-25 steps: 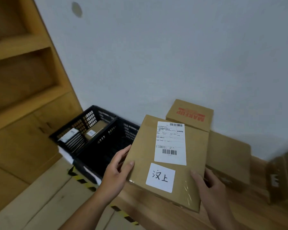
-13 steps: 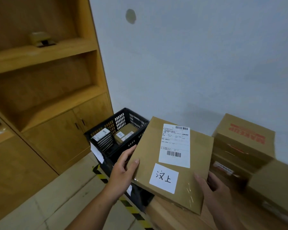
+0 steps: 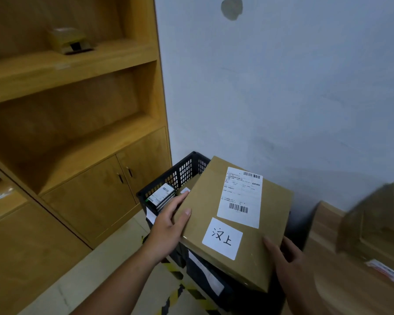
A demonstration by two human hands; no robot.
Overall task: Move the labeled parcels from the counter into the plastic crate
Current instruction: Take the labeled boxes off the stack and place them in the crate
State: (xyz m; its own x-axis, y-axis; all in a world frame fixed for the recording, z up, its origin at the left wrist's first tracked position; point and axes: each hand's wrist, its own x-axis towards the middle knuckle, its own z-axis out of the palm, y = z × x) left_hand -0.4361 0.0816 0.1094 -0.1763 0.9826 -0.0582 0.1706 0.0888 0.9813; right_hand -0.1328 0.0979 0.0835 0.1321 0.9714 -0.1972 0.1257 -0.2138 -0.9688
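Dim, even indoor light; right edge motion-blurred, wide-angle bending at borders.

The person's left hand [image 3: 168, 226] is bare, and so is the forearm [image 3: 123, 280] behind it, uncovered all the way to the bottom edge of the view. Its thumbnail [image 3: 188, 212] is short and evenly trimmed. The right hand [image 3: 287, 258] is bare too, seen only as far as the wrist, dim in shadow and slightly blurred.
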